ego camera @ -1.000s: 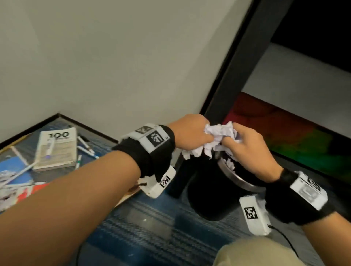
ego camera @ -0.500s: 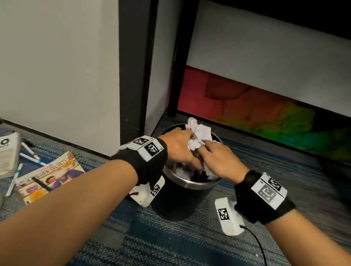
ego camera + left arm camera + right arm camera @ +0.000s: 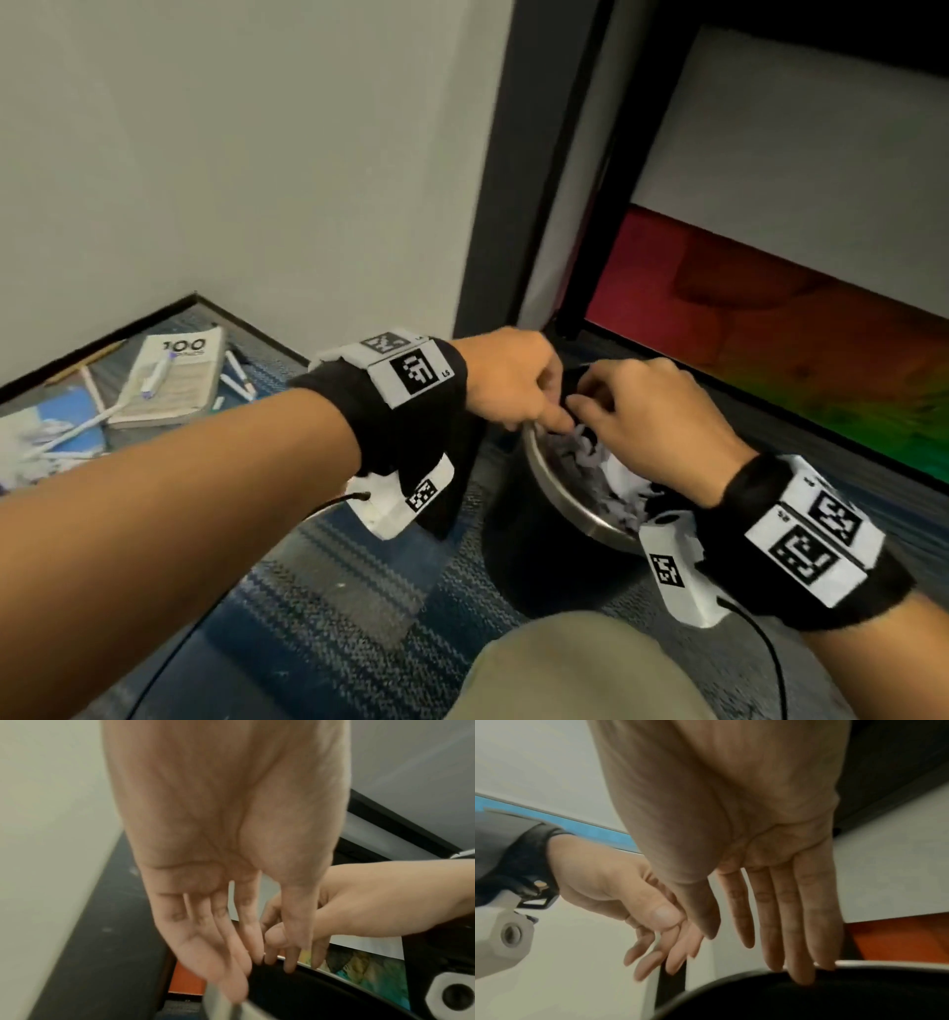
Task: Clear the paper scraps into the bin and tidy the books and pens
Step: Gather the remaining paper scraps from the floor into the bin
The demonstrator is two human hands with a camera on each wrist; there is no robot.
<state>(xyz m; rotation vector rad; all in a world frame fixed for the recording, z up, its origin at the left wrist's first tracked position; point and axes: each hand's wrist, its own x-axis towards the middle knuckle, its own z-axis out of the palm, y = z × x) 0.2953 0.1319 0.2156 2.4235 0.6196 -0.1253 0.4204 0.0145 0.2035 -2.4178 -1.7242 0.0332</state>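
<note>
1. the paper scraps (image 3: pixel 595 457) lie crumpled and white inside the black bin (image 3: pixel 554 493) with its metal rim.
2. my left hand (image 3: pixel 513 380) and right hand (image 3: pixel 647 411) hover over it, fingers straight, holding nothing.

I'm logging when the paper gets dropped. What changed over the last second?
Both hands let go of the crumpled paper, which went down into the bin. The left hand and right hand now hang open over its rim. The book and pens stayed on the floor.
</note>
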